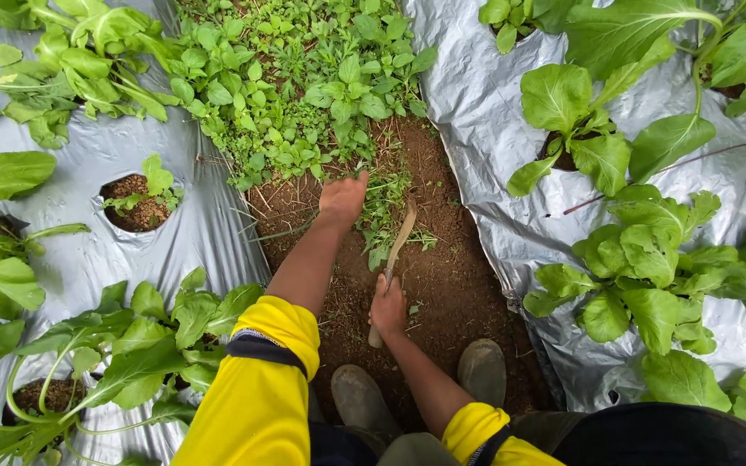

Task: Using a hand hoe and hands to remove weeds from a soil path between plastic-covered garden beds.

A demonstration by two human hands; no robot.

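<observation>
Around both hands, largest first, we see:
plastic sheeting [477, 95]: silver mulch flanking both hands, leafy green plants [649, 250] growing through its holes.
soil strip [451, 285]: bare brown furrow under our hands, between the sheets.
weed patch [304, 86]: dense green, just ahead of the left hand.
boots [481, 371]: two muddy toes just behind the right hand.
left hand [341, 200]: reached forward, fingers curled down into weeds at the patch edge; we cannot tell what it grips.
right hand [388, 309]: fist wrapped round a handle.
sickle [395, 250]: curved blade running forward from the right hand, tip beside the left hand.
</observation>
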